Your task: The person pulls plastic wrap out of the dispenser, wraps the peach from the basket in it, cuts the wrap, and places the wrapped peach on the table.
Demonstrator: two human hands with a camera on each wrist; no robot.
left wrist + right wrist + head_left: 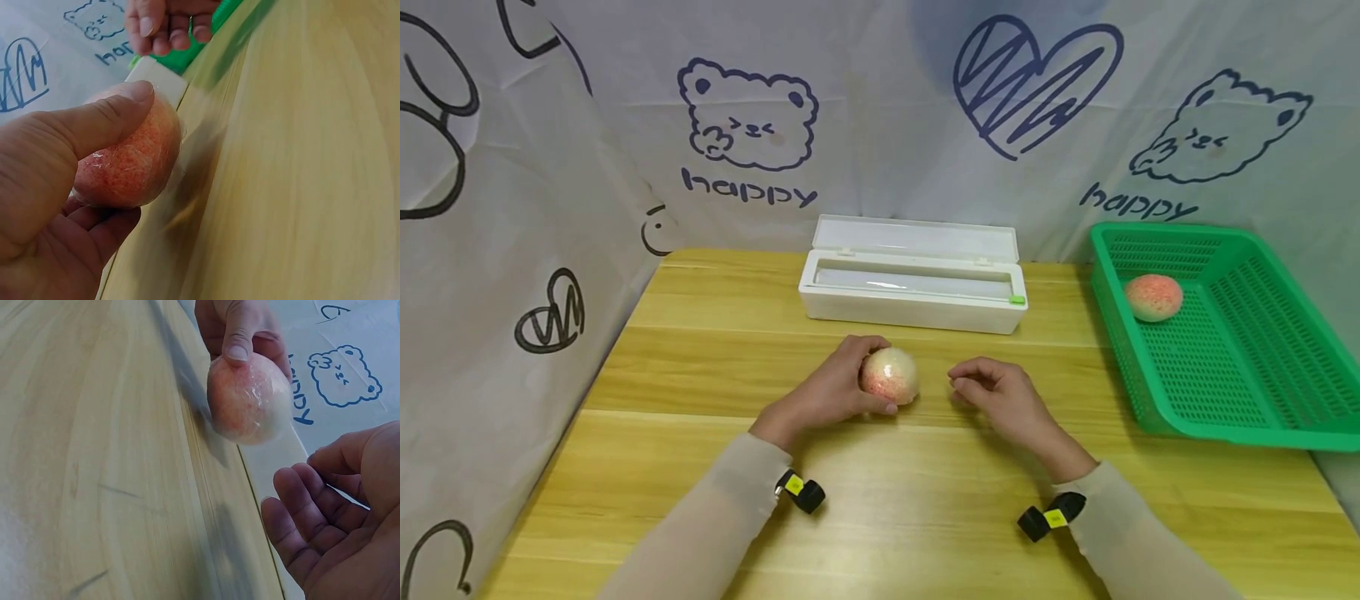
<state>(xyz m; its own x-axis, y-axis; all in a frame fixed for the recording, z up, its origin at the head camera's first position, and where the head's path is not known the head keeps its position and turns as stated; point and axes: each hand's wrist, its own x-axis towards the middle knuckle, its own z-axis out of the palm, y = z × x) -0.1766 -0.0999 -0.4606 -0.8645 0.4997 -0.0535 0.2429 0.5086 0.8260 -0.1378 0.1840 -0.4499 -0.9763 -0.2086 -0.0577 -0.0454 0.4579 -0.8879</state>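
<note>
A pink and cream peach (891, 377), shiny with clear plastic film, is held in my left hand (838, 386) above the middle of the table. In the left wrist view the thumb lies across the top of the peach (134, 159) and the fingers curl beneath it. To the right of it, apart from the peach, my right hand (1003, 398) hovers with nothing in it. Its fingers are loosely bent in the right wrist view, where the wrapped peach (250, 400) hangs from the left hand (240, 328).
Behind the hands stands a white cling film box (913, 315), lid raised, with a roll inside and a green slider on its front edge. A green basket (1165, 417) at the right holds another peach (1153, 297). A printed cloth (887, 108) hangs behind the wooden table (895, 517).
</note>
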